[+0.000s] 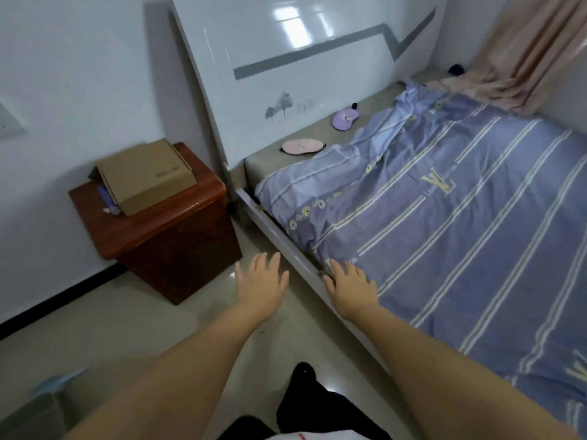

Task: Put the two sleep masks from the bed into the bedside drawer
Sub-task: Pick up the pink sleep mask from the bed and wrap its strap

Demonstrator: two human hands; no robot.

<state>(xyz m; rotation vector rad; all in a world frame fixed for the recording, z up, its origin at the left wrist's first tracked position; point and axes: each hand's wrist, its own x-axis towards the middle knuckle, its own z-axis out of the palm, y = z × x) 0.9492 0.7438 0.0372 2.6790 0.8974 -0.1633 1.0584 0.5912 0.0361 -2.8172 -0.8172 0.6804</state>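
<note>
A pink sleep mask (303, 146) lies flat on the bare mattress near the headboard, at the bed's left end. A purple sleep mask (345, 119) lies farther right along the same strip. The reddish-brown bedside cabinet (178, 239) stands left of the bed, its front shut as far as I can see. My left hand (262, 282) hovers over the floor between cabinet and bed, fingers spread, holding nothing. My right hand (349, 285) rests open on the bed's edge, far from both masks.
A cardboard box (144, 176) and a blue pen-like item (108, 200) sit on the cabinet top. A blue striped quilt (460, 217) covers most of the bed. The glossy white headboard (301, 74) rises behind. Pink curtains (533, 55) hang at the far right.
</note>
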